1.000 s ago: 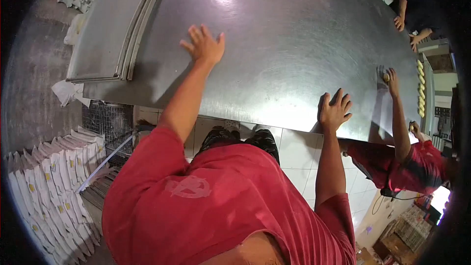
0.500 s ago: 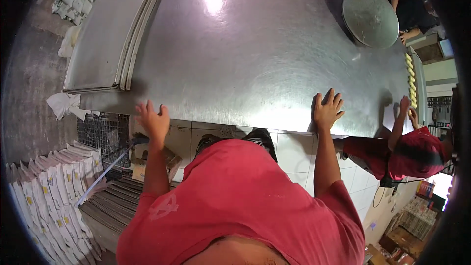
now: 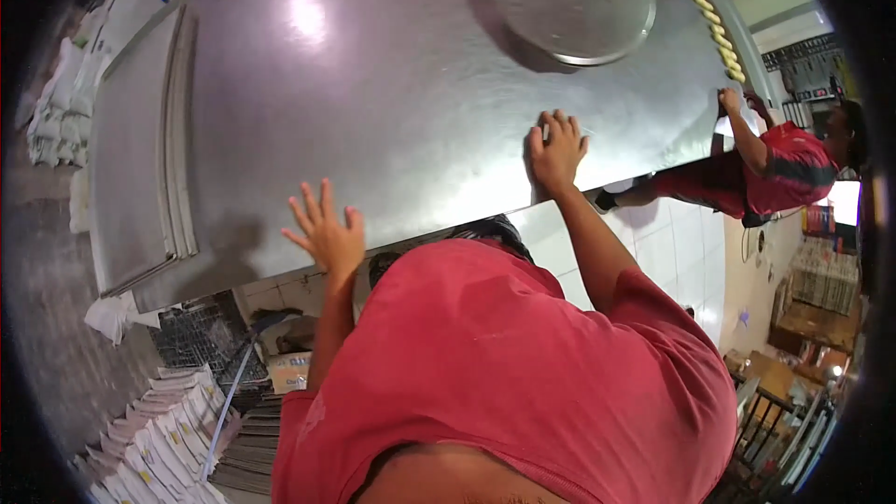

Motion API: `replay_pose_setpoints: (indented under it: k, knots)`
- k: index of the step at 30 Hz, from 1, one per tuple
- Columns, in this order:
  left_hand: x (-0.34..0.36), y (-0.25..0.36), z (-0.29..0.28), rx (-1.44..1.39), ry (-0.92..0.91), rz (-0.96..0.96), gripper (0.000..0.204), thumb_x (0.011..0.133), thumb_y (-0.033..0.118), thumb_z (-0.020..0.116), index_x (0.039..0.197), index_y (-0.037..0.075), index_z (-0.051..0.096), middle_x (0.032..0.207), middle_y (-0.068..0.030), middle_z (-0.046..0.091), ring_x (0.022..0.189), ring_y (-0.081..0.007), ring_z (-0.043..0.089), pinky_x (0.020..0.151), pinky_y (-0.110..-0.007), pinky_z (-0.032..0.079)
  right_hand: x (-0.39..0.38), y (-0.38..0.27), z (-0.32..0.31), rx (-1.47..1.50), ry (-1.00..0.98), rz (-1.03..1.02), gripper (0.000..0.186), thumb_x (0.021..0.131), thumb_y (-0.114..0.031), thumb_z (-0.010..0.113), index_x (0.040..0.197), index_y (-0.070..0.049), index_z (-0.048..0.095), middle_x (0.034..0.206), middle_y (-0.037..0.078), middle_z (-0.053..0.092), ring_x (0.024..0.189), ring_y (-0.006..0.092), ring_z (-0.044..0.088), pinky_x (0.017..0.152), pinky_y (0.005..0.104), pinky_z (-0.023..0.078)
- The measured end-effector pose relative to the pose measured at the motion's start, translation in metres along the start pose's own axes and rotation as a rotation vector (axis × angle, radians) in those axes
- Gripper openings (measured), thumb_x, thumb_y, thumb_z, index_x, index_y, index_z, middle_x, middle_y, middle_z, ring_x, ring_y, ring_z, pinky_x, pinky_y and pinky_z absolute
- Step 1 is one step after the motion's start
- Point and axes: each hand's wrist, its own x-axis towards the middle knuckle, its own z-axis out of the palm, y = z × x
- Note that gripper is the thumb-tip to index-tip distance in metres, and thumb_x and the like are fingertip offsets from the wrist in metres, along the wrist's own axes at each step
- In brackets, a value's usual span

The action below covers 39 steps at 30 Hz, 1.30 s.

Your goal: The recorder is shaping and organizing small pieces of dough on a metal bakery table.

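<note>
A large metal table (image 3: 373,112) with a shiny, scratched top spreads in front of me. My left hand (image 3: 329,231) is raised by its near edge, fingers spread, holding nothing. Whether it touches the metal I cannot tell. Over the near right part of the top is my right hand (image 3: 558,151), fingers apart and empty, with its shadow close beside it. Beyond it, at the far side, a big round metal pan (image 3: 574,0) rests on the table. Flat metal trays (image 3: 135,154) lie stacked at the left end.
A row of pale dough pieces (image 3: 717,33) lies along the right end. There a co-worker in a red shirt (image 3: 793,163) reaches onto the table. White sacks (image 3: 154,439) are piled at lower left, beside a cardboard box (image 3: 289,371) and a black wire crate (image 3: 198,336).
My view has turned toward the right. The round pan now lies nearer the middle of the picture, and the people who were beside it are mostly out of sight. Both my hands stay open.
</note>
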Motion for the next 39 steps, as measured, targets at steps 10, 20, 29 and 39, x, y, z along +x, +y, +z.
replay_pose_setpoints:
  k: [10, 20, 29, 39]
  knots:
    - [0.008, -0.002, 0.019, 0.002, 0.006, -0.156, 0.06, 0.09, 0.032, 0.061, 0.148, 0.026, 0.047, 0.162, -0.0085, 0.03, 0.151, -0.0322, 0.022, 0.116, -0.068, 0.006, 0.109, 0.125, -0.008, 0.219, 0.005, -0.189, 0.033, 0.085, -0.014, 0.067, 0.117, -0.006, 0.064, 0.11, 0.015, 0.064, 0.106, 0.0372, 0.056, 0.094, 0.0453, 0.045]
    - [-0.019, 0.148, 0.016, -0.534, 0.054, -0.038, 0.044, 0.09, 0.013, 0.063, 0.134, 0.009, 0.06, 0.145, -0.016, 0.051, 0.14, -0.035, 0.041, 0.114, -0.047, 0.031, 0.29, 0.118, 0.041, 0.03, 0.049, -0.722, 0.038, 0.092, -0.022, 0.057, 0.128, -0.01, 0.056, 0.121, 0.014, 0.059, 0.107, 0.0377, 0.057, 0.094, 0.0452, 0.048]
    - [-0.061, 0.177, 0.004, -0.613, 0.044, -0.001, 0.036, 0.094, 0.008, 0.059, 0.129, 0.005, 0.062, 0.137, -0.0147, 0.058, 0.129, -0.0278, 0.053, 0.108, -0.04, 0.039, 0.292, 0.135, 0.052, 0.14, -0.377, -0.534, 0.032, 0.101, -0.038, 0.045, 0.103, -0.008, 0.053, 0.096, 0.024, 0.067, 0.086, 0.0466, 0.063, 0.074, 0.058, 0.049]
    - [-0.022, 0.227, -0.021, -1.289, -0.608, -0.082, 0.037, 0.096, 0.01, 0.064, 0.132, 0.003, 0.061, 0.121, -0.0107, 0.066, 0.113, -0.0176, 0.06, 0.097, -0.033, 0.047, 0.056, 0.06, -0.118, 0.342, -1.035, -0.399, 0.024, 0.091, -0.023, 0.065, 0.097, 0.001, 0.066, 0.08, 0.021, 0.069, 0.073, 0.0401, 0.066, 0.068, 0.0466, 0.051]
